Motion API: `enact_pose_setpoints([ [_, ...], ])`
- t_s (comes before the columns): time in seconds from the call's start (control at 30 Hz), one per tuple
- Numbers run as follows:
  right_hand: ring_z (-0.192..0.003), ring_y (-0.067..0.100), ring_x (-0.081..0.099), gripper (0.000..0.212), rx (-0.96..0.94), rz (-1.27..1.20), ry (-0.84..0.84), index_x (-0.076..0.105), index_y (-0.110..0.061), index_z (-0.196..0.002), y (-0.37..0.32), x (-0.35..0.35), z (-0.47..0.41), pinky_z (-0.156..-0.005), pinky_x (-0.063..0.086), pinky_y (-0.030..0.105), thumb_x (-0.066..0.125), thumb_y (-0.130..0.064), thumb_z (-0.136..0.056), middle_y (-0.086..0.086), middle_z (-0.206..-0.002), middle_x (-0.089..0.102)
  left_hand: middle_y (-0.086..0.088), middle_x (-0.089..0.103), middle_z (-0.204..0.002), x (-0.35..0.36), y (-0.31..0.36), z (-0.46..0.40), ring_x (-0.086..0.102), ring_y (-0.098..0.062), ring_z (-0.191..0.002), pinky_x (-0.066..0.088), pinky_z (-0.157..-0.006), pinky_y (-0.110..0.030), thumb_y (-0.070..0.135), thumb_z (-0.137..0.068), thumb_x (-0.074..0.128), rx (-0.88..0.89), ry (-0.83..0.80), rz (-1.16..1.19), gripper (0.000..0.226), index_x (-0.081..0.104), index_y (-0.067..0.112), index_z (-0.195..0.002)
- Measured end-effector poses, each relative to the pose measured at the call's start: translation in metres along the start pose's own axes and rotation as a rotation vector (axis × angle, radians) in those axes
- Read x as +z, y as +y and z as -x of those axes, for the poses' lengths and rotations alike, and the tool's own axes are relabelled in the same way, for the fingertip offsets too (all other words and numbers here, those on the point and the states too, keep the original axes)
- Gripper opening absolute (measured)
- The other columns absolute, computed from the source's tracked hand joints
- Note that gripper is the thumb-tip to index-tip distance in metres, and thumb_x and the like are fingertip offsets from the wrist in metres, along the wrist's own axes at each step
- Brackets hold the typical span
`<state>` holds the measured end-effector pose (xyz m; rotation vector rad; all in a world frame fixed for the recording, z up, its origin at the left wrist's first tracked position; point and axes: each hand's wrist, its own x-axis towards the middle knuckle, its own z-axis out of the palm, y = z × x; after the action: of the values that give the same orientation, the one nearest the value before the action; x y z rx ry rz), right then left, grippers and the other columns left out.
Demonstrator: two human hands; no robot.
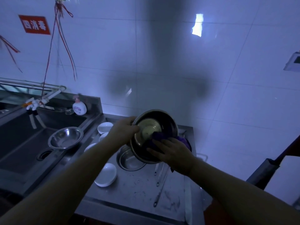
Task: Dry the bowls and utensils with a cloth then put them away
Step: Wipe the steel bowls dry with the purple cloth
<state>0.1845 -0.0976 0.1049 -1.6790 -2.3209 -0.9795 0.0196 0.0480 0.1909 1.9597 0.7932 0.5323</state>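
I hold a steel bowl [164,118] tilted on edge above the counter, its inside facing me. My left hand [122,131] grips its left rim. My right hand [172,154] presses a purple cloth [158,138] into the lower inside of the bowl. Under it another steel bowl [129,160] rests on the steel counter [139,190]. White ceramic bowls lie to the left: one near the front [106,175], one at the back [104,127], one partly hidden by my left forearm [103,136]. Long metal utensils [159,184] lie on the counter below my right hand.
A steel sink [19,143] lies at the left with a steel bowl [65,138] perched on its edge. A soap bottle [79,107] stands behind the sink near the tap [33,103]. A white tiled wall backs the counter. A dark frame [266,169] rises at the right.
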Motion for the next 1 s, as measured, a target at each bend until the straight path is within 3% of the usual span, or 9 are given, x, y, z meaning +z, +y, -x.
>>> enact_pose_setpoints([
  [0.1,-0.086,0.022,0.066,0.034,0.177,-0.02,0.151,0.061,-0.019,-0.121,-0.015,0.002,-0.014,-0.07,0.052,0.032,0.052,-0.017,-0.089,0.009,-0.11,0.068,0.006,0.063,-0.08,0.032,-0.011,0.015,0.062,-0.012,-0.076,0.051,-0.062,-0.029,0.016,-0.079,0.063,-0.019,0.245,0.032,0.023,0.054,0.03,-0.094],
  [0.2,-0.085,0.023,0.066,0.033,0.393,-0.104,0.227,0.06,-0.014,-0.12,-0.041,0.005,-0.034,-0.072,0.053,0.035,0.055,-0.024,-0.09,0.01,-0.109,0.068,-0.001,0.064,-0.091,0.06,-0.017,0.028,0.064,-0.017,-0.081,0.057,-0.064,-0.034,0.008,-0.084,0.057,-0.08,0.281,0.341,0.037,0.047,0.027,-0.115],
  [0.3,-0.088,0.023,0.065,0.035,0.482,-0.127,0.246,0.059,-0.015,-0.125,-0.051,0.007,-0.038,-0.073,0.053,0.035,0.055,-0.023,-0.091,0.009,-0.113,0.067,-0.006,0.068,-0.085,0.058,-0.019,0.026,0.066,-0.021,-0.077,0.058,-0.063,-0.036,0.002,-0.085,0.048,-0.079,0.275,0.401,0.031,0.057,0.023,-0.106],
  [0.43,-0.096,0.024,0.066,0.041,0.29,-0.025,0.208,0.059,-0.017,-0.129,-0.034,0.004,-0.021,-0.074,0.053,0.034,0.058,-0.016,-0.088,0.011,-0.119,0.065,0.006,0.069,-0.079,0.036,-0.013,0.025,0.065,-0.013,-0.076,0.053,-0.064,-0.028,0.005,-0.084,0.051,0.022,0.177,0.23,0.031,0.061,0.033,-0.089],
  [0.57,-0.096,0.024,0.068,0.038,0.032,0.099,0.104,0.064,-0.019,-0.121,-0.001,-0.007,-0.006,-0.083,0.055,0.037,0.053,-0.012,-0.085,0.012,-0.116,0.067,0.001,0.068,-0.074,0.002,0.004,0.018,0.065,-0.023,-0.075,0.054,-0.071,-0.036,0.016,-0.07,0.052,0.049,-0.018,-0.007,0.02,0.061,0.033,-0.076],
  [0.67,-0.088,0.024,0.069,0.032,0.096,0.077,0.168,0.069,-0.018,-0.114,-0.005,-0.012,-0.011,-0.073,0.057,0.036,0.049,-0.012,-0.089,0.012,-0.108,0.07,-0.006,0.067,-0.075,-0.004,0.011,0.014,0.065,-0.027,-0.072,0.055,-0.069,-0.04,0.011,-0.085,0.053,0.027,-0.002,0.047,0.019,0.062,0.028,-0.082],
  [0.8,-0.079,0.023,0.067,0.027,0.273,-0.008,0.258,0.068,-0.016,-0.113,-0.03,-0.014,-0.034,-0.069,0.055,0.034,0.057,-0.016,-0.089,0.01,-0.103,0.071,0.003,0.066,-0.085,0.029,0.004,0.029,0.064,-0.012,-0.078,0.052,-0.064,-0.026,0.021,-0.088,0.056,0.059,0.399,0.175,0.013,0.06,0.024,-0.1],
  [0.9,-0.082,0.021,0.067,0.03,0.387,-0.056,0.282,0.065,-0.017,-0.119,-0.034,-0.015,-0.045,-0.071,0.054,0.033,0.061,-0.023,-0.09,0.008,-0.107,0.07,-0.003,0.066,-0.082,0.05,0.0,0.034,0.064,-0.007,-0.067,0.048,-0.048,-0.013,0.009,-0.089,0.052,0.048,0.378,0.345,0.015,0.056,0.017,-0.101],
  [1.0,-0.085,0.022,0.067,0.036,0.374,0.012,0.265,0.061,-0.017,-0.127,-0.037,-0.009,-0.038,-0.071,0.054,0.034,0.061,-0.023,-0.091,0.01,-0.112,0.068,-0.006,0.067,-0.08,0.048,-0.003,0.029,0.066,-0.02,-0.073,0.05,-0.051,-0.021,0.001,-0.087,0.048,0.024,0.311,0.378,0.023,0.059,0.018,-0.098],
])
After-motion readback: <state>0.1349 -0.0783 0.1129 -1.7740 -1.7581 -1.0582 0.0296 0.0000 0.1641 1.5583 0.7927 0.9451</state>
